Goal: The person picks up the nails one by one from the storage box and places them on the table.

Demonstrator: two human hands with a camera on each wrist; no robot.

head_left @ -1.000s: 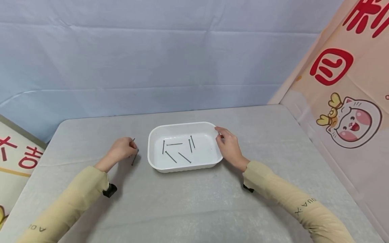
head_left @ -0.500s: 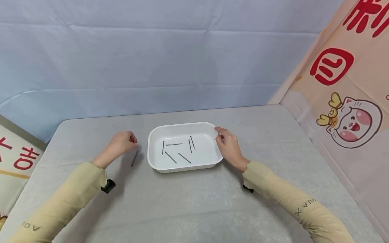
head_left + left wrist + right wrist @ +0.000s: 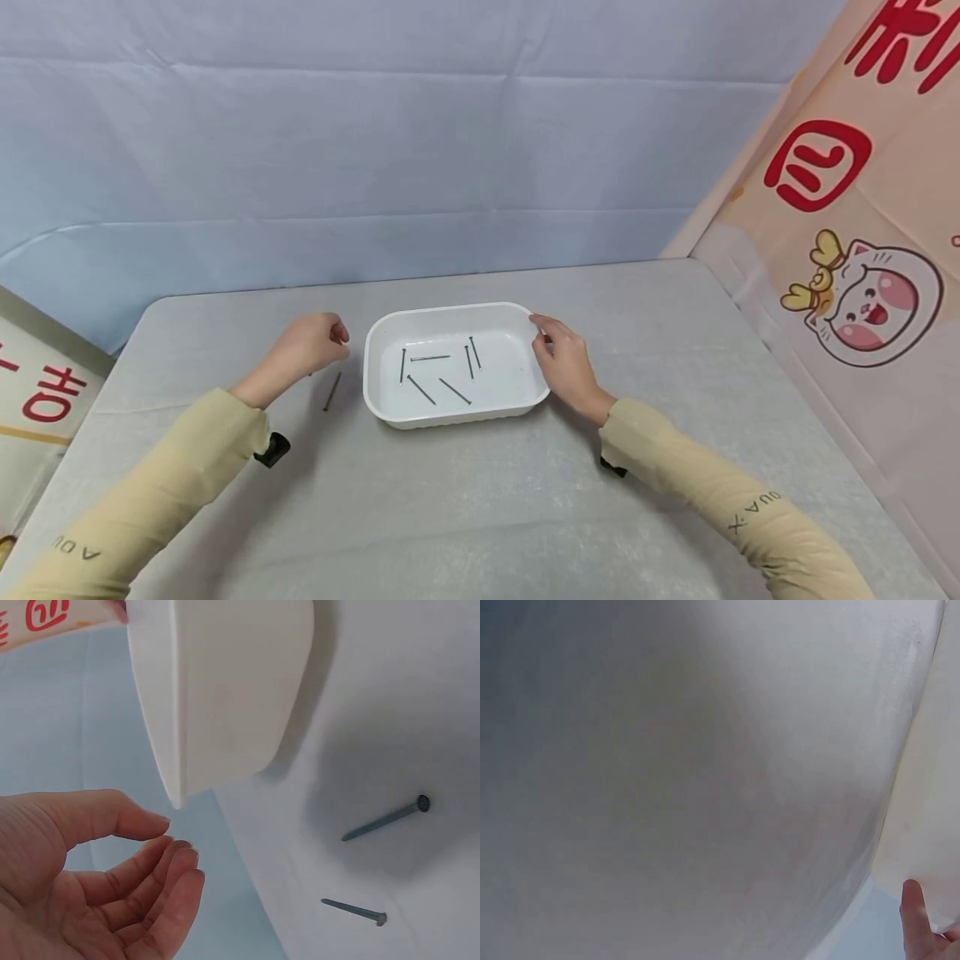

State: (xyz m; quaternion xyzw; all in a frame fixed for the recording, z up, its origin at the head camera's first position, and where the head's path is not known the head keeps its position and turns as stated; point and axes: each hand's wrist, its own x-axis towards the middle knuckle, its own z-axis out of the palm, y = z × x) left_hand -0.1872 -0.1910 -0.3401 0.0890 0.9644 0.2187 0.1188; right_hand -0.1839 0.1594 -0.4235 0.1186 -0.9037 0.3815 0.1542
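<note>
Movement shows only on the left: the left hand (image 3: 309, 345) has risen from the grey table (image 3: 480, 500) and drifted toward the white tray (image 3: 454, 415), fingers loosely curled and holding nothing. Two thin dark nails (image 3: 386, 819) lie loose on the table below it, just beside the tray's left wall. Inside the tray lie six more nails (image 3: 430, 357). The right hand (image 3: 564, 362) grips the tray's right rim, unchanged.
</note>
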